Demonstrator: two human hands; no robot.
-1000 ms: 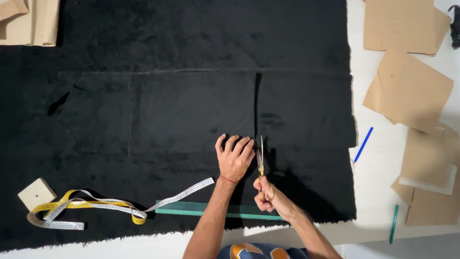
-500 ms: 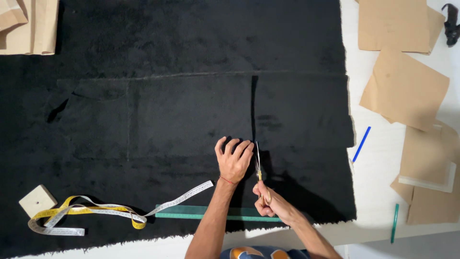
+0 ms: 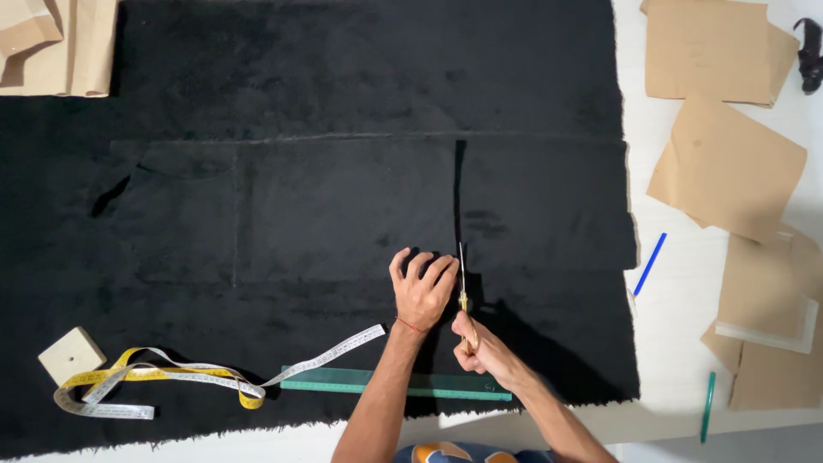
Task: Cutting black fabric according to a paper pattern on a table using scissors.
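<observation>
A large black fabric (image 3: 343, 197) covers most of the table, with a smaller black layer lying on top. My left hand (image 3: 422, 288) presses flat on the fabric, fingers spread, just left of a vertical cut line. My right hand (image 3: 477, 345) grips a pair of scissors (image 3: 463, 287) by orange-brown handles. The blades point away from me along the cut, close beside my left hand's fingers. A slit in the top layer runs up from the blades.
A green ruler (image 3: 396, 383) lies near the table's front edge under my forearms. A yellow-and-white tape measure (image 3: 171, 381) and a small wooden block (image 3: 72, 355) lie at the left. Brown paper pieces (image 3: 727, 167), a blue pen (image 3: 650, 264) and a green pen (image 3: 707, 406) lie at the right.
Both hands and the scissors stay at about the same spot along the cut. The view has shifted slightly.
</observation>
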